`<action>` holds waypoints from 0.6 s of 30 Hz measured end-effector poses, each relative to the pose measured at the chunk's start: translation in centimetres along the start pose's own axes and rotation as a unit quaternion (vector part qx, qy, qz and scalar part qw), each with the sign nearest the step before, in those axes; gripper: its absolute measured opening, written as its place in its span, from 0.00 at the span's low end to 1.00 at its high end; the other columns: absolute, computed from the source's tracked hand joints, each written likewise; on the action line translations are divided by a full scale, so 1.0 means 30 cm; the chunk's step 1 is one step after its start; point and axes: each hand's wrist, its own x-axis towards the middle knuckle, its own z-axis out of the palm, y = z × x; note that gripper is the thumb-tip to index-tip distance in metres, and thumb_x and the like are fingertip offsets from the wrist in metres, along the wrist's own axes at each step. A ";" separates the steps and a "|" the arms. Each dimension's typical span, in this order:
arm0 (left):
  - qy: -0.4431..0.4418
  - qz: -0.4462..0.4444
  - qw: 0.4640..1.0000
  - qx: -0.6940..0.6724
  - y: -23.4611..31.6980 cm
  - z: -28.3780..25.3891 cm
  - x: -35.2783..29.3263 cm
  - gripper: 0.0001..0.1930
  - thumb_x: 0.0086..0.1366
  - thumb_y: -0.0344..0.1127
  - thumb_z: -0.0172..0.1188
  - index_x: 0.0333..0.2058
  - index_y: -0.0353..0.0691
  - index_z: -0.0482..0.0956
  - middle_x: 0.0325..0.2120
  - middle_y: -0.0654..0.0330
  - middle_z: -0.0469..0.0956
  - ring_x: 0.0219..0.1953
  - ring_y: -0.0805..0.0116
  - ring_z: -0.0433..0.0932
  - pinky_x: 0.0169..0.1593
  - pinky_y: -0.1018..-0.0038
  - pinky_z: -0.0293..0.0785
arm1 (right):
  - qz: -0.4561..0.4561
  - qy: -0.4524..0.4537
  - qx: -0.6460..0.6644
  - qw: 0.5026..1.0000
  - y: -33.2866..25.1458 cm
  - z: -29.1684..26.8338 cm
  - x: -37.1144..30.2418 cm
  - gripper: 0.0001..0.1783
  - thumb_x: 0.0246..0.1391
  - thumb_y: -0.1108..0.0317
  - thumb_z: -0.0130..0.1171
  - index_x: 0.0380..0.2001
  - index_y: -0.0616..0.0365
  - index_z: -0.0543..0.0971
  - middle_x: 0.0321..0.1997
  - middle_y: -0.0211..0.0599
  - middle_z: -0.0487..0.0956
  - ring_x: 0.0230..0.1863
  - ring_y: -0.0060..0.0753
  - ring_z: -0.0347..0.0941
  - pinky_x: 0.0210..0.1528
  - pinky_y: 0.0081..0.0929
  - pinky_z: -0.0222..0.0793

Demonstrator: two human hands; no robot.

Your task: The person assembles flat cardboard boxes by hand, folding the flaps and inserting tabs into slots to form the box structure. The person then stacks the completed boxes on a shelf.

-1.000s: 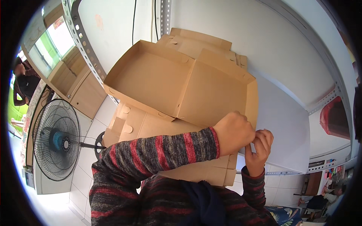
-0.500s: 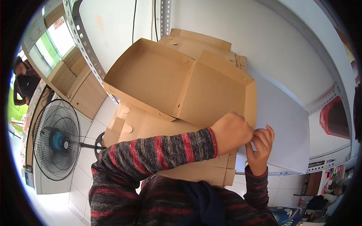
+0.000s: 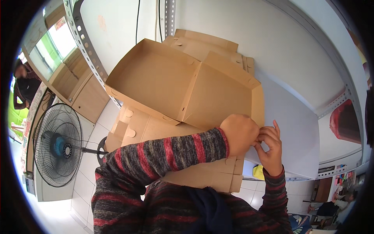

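Note:
An open brown cardboard box with a hinged lid lies on a pile of flat cardboard box blanks. Its left half has raised walls. The right half has walls up at the far and right sides. My left arm reaches across the near side, and my left hand is closed at the box's near right corner, its fingers mostly hidden behind the back of the hand. Beside it, my right hand pinches the same corner between thumb and forefinger, other fingers raised. The corner itself is covered by my hands.
A standing fan is at the left. Perforated metal shelf posts rise behind it. The pile rests on a grey shelf board. A yellow object shows below my right hand. People are at the far left and lower right.
My right hand has shifted slightly right and turned, its wrist moving outward. My left hand has moved a little up, still at the corner. The box has hardly moved.

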 end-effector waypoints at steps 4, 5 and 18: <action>-0.053 -0.066 0.995 -0.061 -0.008 -0.007 0.021 0.11 0.53 0.41 0.64 0.21 0.39 0.81 0.22 0.52 0.79 0.28 0.55 0.82 0.32 0.64 0.77 | 0.034 -0.019 0.037 0.999 0.010 0.013 0.000 0.06 0.45 0.71 0.66 0.23 0.58 0.77 0.27 0.31 0.75 0.38 0.34 0.72 0.71 0.51 0.39; -0.079 -0.073 0.992 -0.072 -0.013 -0.016 0.033 0.12 0.53 0.42 0.64 0.21 0.39 0.81 0.22 0.52 0.80 0.28 0.54 0.82 0.32 0.63 0.77 | 0.040 -0.029 0.046 0.998 0.016 0.010 0.002 0.06 0.46 0.71 0.66 0.23 0.59 0.77 0.27 0.31 0.75 0.38 0.34 0.71 0.71 0.51 0.39; 0.045 0.006 0.996 0.079 -0.006 -0.269 -0.082 0.15 0.56 0.38 0.62 0.40 0.37 0.77 0.41 0.55 0.77 0.47 0.57 0.75 0.48 0.65 0.71 | -0.005 0.042 -0.052 0.998 -0.059 0.015 0.006 0.13 0.43 0.73 0.66 0.35 0.59 0.78 0.38 0.35 0.78 0.38 0.40 0.72 0.70 0.53 0.42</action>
